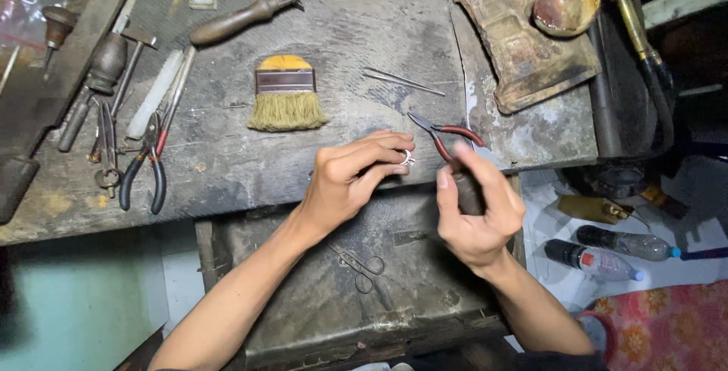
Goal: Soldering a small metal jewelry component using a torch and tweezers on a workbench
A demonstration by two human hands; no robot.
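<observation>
Left hand (353, 181) pinches a small silver ring (408, 159) between thumb and fingertips. Right hand (476, 208), just right of it, fingers curled around a dark tool handle (469, 193). Red-handled pliers (447, 134) lie just beyond; brush (286, 94) farther left.

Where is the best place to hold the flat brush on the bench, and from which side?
Probably the yellow handle of the brush, approached from the far side: it lies flat with its bristles pointing toward the person, so the handle end is free.

Both forearms are bare, no sleeves, rings or watch on the left hand (345, 181) or right hand (474, 216)
</observation>
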